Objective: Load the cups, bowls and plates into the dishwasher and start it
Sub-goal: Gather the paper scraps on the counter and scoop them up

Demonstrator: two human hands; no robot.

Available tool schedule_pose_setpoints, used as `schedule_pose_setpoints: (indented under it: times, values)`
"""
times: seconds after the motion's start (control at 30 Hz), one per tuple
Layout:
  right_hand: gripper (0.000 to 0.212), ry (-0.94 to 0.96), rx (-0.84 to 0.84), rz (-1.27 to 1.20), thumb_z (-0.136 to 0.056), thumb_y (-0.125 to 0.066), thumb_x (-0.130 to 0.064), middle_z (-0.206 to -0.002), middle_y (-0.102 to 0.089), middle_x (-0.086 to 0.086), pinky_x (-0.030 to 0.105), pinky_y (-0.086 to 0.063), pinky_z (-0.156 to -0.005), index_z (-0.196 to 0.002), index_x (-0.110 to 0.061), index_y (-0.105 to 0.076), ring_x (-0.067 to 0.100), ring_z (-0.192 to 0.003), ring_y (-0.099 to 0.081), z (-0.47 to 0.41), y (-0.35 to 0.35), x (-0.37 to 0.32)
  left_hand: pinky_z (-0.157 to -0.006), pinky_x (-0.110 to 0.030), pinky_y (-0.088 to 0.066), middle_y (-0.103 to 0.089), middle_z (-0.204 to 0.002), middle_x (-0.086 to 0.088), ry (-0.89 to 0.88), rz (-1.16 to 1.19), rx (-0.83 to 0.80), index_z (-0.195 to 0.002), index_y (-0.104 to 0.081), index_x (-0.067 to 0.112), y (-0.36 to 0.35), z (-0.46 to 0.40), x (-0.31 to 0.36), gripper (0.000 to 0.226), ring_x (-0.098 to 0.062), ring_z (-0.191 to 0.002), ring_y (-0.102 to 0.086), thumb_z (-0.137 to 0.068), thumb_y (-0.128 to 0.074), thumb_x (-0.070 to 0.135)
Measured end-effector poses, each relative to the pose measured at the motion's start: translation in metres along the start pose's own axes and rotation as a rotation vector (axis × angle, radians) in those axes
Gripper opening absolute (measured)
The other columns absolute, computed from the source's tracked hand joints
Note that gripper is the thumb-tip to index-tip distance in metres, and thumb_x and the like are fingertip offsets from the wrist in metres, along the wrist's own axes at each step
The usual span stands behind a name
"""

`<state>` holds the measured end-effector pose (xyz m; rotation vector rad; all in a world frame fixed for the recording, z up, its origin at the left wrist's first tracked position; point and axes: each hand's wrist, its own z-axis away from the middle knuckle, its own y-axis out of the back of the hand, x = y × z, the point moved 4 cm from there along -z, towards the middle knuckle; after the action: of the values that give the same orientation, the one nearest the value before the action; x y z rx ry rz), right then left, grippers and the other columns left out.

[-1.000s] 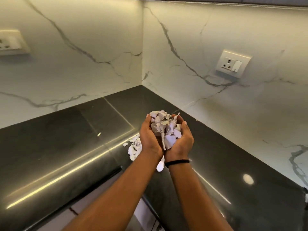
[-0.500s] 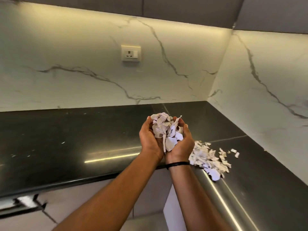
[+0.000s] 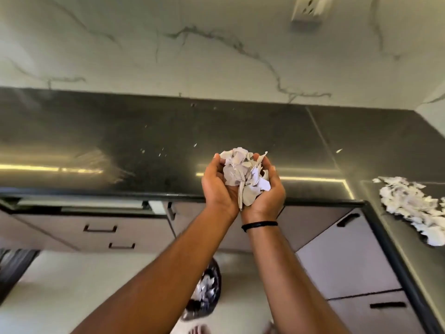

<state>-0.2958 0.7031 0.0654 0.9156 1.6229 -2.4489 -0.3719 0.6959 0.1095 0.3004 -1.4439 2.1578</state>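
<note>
While no writing is legible anywhere, a person's left hand point(image 3: 218, 186) and right hand point(image 3: 266, 196), cupped together, fingers curled, cradle jagged white shards point(image 3: 243, 175) above a glossy black countertop point(image 3: 120, 145). More matte, chalky shards lie in a heap point(image 3: 414, 210) at right. Below, a dark bin point(image 3: 204, 295) holds fragments; no dishwasher is identifiable.

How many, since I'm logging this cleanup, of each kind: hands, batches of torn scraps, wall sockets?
Bare hands: 2, left hand, right hand
Batches of white torn scraps: 3, held batch, heap on black stone counter, batch in dark floor bin
White wall socket: 1
Total: 6
</note>
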Motion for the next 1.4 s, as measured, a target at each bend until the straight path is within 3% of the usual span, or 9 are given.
schedule_pose_setpoints:
  times: [0.33,0.43,0.57,0.7,0.83,1.0,1.1,1.23,1.4]
  values:
    - [0.043,-0.294,0.132,0.138,-0.087,-0.060,-0.030,-0.129,-0.061,0.030,0.062,-0.035,-0.113,-0.117,-0.001,-0.070,0.048,-0.126,-0.054,0.040,0.153,0.181,-0.081,-0.037,-0.061,-0.072,-0.107,-0.018,0.043,-0.032,0.362,-0.115,-0.068,0.000,0.237,-0.032,-0.020,0.044,-0.032,-0.094,-0.071,-0.100,-0.036,0.027]
    - [0.061,-0.354,0.224,0.208,-0.069,-0.078,-0.035,-0.129,-0.061,0.029,0.060,-0.038,-0.112,-0.118,0.000,-0.070,0.047,-0.125,-0.055,0.046,0.223,0.227,-0.099,-0.047,-0.054,-0.065,-0.125,-0.025,0.066,-0.014,0.500,-0.131,-0.060,-0.005,0.325,-0.048,-0.056,0.050,-0.042,-0.114,-0.064,-0.097,-0.039,0.025]
    - [0.057,-0.403,0.458,0.259,-0.071,-0.074,-0.025,-0.130,-0.061,0.029,0.059,-0.039,-0.111,-0.119,0.004,-0.068,0.044,-0.124,-0.058,0.037,0.326,0.280,-0.115,-0.057,-0.036,-0.055,-0.140,-0.028,0.111,0.008,0.603,-0.140,-0.053,-0.002,0.432,-0.074,-0.117,0.056,-0.047,-0.129,-0.053,-0.093,-0.047,0.027]
    - [0.035,-0.420,0.607,0.375,-0.072,-0.070,-0.014,-0.116,-0.069,0.025,0.052,-0.051,-0.101,-0.103,0.002,-0.076,0.040,-0.110,-0.067,0.021,0.412,0.315,-0.113,-0.055,-0.040,-0.059,-0.135,-0.028,0.160,0.035,0.688,-0.138,-0.056,-0.001,0.507,-0.100,-0.170,0.056,-0.046,-0.126,-0.057,-0.089,-0.049,0.023]
    - [0.046,-0.451,0.676,0.469,-0.059,-0.074,-0.017,-0.117,-0.070,0.023,0.054,-0.053,-0.098,-0.102,-0.001,-0.077,0.041,-0.109,-0.067,0.001,0.470,0.347,-0.107,-0.058,-0.045,-0.065,-0.129,-0.025,0.173,-0.022,0.766,-0.134,-0.061,0.002,0.562,-0.128,-0.205,0.052,-0.044,-0.118,-0.063,-0.089,-0.055,0.027]
    - [0.058,-0.544,0.677,0.618,-0.056,-0.078,-0.027,-0.115,-0.072,0.018,0.057,-0.055,-0.093,-0.109,-0.004,-0.075,0.042,-0.105,-0.069,-0.018,0.513,0.374,-0.093,-0.042,-0.054,-0.074,-0.106,-0.008,0.195,-0.186,0.834,-0.119,-0.066,0.008,0.597,-0.156,-0.216,0.039,-0.033,-0.101,-0.070,-0.099,-0.052,0.038]
    - [0.025,-0.574,0.665,0.654,-0.090,-0.062,-0.024,-0.108,-0.075,0.005,0.033,-0.058,-0.075,-0.110,-0.012,-0.070,0.022,-0.094,-0.072,-0.016,0.504,0.361,-0.083,-0.029,-0.046,-0.066,-0.107,0.002,0.211,-0.316,0.864,-0.119,-0.065,0.014,0.596,-0.158,-0.203,0.032,-0.017,-0.101,-0.060,-0.098,-0.055,0.037]
    - [0.013,-0.620,0.678,0.639,-0.100,-0.053,-0.017,-0.083,-0.068,-0.006,0.014,-0.051,-0.054,-0.097,-0.014,-0.066,0.000,-0.063,-0.066,-0.014,0.472,0.325,-0.066,-0.019,-0.045,-0.062,-0.092,0.004,0.223,-0.308,0.859,-0.103,-0.064,0.020,0.556,-0.141,-0.180,0.013,-0.010,-0.080,-0.056,-0.097,-0.054,0.027]
    - [0.013,-0.653,0.576,0.702,-0.098,-0.053,-0.020,-0.109,-0.070,0.005,0.027,-0.045,-0.079,-0.101,-0.016,-0.065,0.020,-0.096,-0.060,0.007,0.369,0.237,-0.079,-0.024,-0.051,-0.065,-0.131,-0.007,0.251,-0.261,0.754,-0.137,-0.058,0.010,0.441,-0.088,-0.140,0.041,-0.023,-0.112,-0.061,-0.101,-0.051,0.027]
